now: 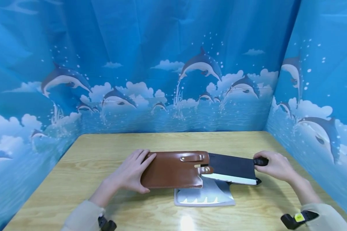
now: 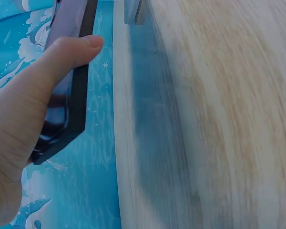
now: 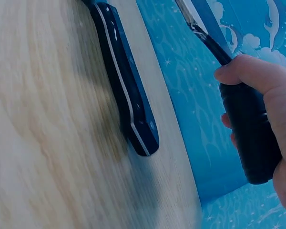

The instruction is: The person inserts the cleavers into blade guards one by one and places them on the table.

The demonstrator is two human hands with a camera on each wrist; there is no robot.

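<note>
Leather sheath: there it is, mid-table, a brown, glossy, roughly rectangular leather sheath (image 1: 170, 170) with snap straps at its mouth, raised above the wood.
Left hand: the left hand (image 1: 134, 171) has it by the closed end, fingers spread over the top edge, thumb bent along the lower one, a firm hold.
Black cleaver: a broad, flat, matte-black cleaver (image 1: 232, 168) with a bright silver cutting edge, its far end right at the sheath's mouth; how deep it sits I cannot tell.
Right hand: the right hand (image 1: 274, 165) is closed round the cleaver's handle, thumb on top.
Underneath: a shiny silver blade in a pale, see-through cover (image 1: 203, 202) lies on the table, partly hidden below sheath and cleaver.
Table and backdrop: smooth, wood-grained table (image 1: 60, 192), pale yellow, and behind it a creased blue backdrop (image 1: 153, 29) printed with dolphins and clouds.
Right wrist view only: look at this, rounded ridges on the cleaver's black handle, fingertips peeping past its far side, and beside it a black riveted handle (image 3: 126, 81) with a silver strip down its length.
Left wrist view only: the sheath's thick, dark side edge, thumb pressed against it.
</note>
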